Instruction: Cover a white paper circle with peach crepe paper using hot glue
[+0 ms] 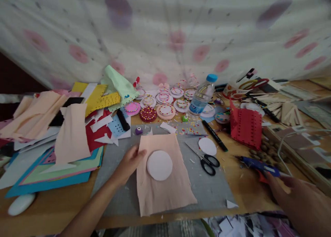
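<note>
My left hand point(130, 163) rests with fingers curled on the left edge of a peach foam sheet point(165, 188) that lies on a grey mat point(207, 185). A white disc point(159, 165) sits on the sheet, just right of the fingers. My right hand point(297, 192) is at the lower right, closed round the handle of a blue glue gun point(256, 164) whose nozzle points left over the table. Black-handled scissors point(207, 161) and a second white disc point(207, 146) lie between the two hands.
Stacked coloured foam sheets point(64, 144) fill the left. Decorated round pieces point(165, 110), a water bottle point(202, 96), a black marker point(214, 136) and red perforated foam point(245, 126) stand behind the mat. Wooden sticks point(287, 111) lie at right. A white oval object point(20, 204) sits front left.
</note>
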Demonstrator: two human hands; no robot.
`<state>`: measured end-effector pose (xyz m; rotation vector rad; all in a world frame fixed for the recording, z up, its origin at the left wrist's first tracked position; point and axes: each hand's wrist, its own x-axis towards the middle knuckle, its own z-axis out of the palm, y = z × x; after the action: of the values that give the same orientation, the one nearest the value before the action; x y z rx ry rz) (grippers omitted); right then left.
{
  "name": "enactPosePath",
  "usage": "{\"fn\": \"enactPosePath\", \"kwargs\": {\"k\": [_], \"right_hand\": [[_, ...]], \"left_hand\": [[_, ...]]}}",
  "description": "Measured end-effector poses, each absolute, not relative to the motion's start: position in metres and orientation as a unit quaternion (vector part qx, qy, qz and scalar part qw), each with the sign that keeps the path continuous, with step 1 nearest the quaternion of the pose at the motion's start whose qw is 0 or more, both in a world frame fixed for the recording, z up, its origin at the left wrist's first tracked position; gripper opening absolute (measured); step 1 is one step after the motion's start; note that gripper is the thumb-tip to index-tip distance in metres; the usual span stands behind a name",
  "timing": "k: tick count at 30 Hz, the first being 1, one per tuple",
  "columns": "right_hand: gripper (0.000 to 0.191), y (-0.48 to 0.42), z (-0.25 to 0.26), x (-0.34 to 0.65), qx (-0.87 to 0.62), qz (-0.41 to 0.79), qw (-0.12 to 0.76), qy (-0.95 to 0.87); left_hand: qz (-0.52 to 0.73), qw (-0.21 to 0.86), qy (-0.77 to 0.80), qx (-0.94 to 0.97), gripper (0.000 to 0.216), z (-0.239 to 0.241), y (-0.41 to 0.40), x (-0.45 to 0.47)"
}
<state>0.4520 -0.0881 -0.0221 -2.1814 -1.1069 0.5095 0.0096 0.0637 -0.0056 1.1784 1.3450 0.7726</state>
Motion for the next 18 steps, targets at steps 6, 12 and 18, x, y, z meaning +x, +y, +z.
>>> {"fn": "enactPosePath", "kwargs": {"k": [6,12,18], "right_hand": [[0.029,-0.032,0.014,0.319,-0.688,0.202,0.414,-0.56],[0.046,0.033,-0.017,0.239,-0.619,0.45,0.443,-0.466],[0.041,0.05,-0.033,0.229,-0.615,0.504,0.402,-0.453]], "left_hand": [[0.344,0.654,0.534,0.41,0.05,0.0,0.058,0.005],[0.391,0.721,0.491,0.294,0.053,-0.004,0.057,-0.007],[0.384,0.712,0.506,0.299,0.053,-0.014,0.054,-0.015]]}}
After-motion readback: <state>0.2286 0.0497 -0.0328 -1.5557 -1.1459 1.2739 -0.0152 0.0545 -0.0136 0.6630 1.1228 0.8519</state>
